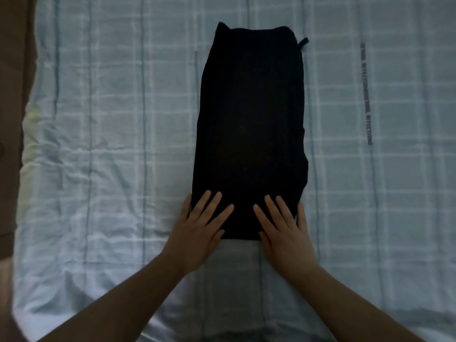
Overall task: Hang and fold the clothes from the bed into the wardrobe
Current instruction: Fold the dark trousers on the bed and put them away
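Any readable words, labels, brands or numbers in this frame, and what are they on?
Nothing can be read.
Dark printed strip on the pale blue checked bedsheet: it may be lettering, but it is too blurred to read.
Folded black garment: no visible label or print; the small tab at its upper right shows no text.

You have just one camera, and it sits on your head. It looks forward and steeply down, almost straight onto the bed [98, 144]. It is close: your left hand [197, 233] and right hand [283, 233] sit low in the middle of the picture, and your arms come in from the bottom edge. The black folded garment [249, 132] fills the middle, running away from you. The wide lens bends the sheet's lines near the edges. A brown strip shows along the left side.
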Available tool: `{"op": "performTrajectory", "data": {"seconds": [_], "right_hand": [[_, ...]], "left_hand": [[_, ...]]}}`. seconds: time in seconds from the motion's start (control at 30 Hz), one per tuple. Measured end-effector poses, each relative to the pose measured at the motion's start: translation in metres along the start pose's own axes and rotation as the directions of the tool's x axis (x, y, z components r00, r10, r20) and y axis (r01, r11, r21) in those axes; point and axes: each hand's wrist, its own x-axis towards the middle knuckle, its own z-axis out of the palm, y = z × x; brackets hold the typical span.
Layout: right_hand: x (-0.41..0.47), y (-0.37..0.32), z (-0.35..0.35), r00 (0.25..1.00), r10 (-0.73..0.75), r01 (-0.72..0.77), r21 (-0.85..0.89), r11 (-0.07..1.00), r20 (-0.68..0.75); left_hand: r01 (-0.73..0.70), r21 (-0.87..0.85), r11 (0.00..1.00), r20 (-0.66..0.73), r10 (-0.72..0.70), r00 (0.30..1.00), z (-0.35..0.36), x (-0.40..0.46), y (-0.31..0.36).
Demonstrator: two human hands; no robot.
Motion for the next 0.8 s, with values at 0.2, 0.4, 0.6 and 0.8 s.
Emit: {"op": "performTrajectory", "data": {"seconds": [0.2, 0.4, 0.6, 0.8], "right_hand": [[-0.011, 0.006, -0.015, 0.976, -0.214, 0.215, 0.03, 0.976, -0.035], [-0.001, 0.02, -0.017, 0.98, -0.158, 0.163, -0.039, 0.986, 0.12], [0.004, 0.022, -0.018, 0.983, -0.139, 0.143, -0.019, 0.99, 0.123], [0.01, 0.024, -0.025, 0.977, -0.175, 0.187, -0.086, 0.979, 0.125]], "left_hand": [[-0.102, -0.001, 0.995, -0.028, 0.102, 0.994, -0.016, -0.009, -0.01], [-0.209, 0.035, 0.977, 0.138, 0.203, 0.97, -0.019, 0.003, -0.034], [-0.211, 0.084, 0.974, 0.147, 0.198, 0.969, -0.025, 0.008, -0.035], [-0.32, -0.028, 0.947, 0.049, 0.321, 0.946, -0.034, 0.008, -0.035]]}}
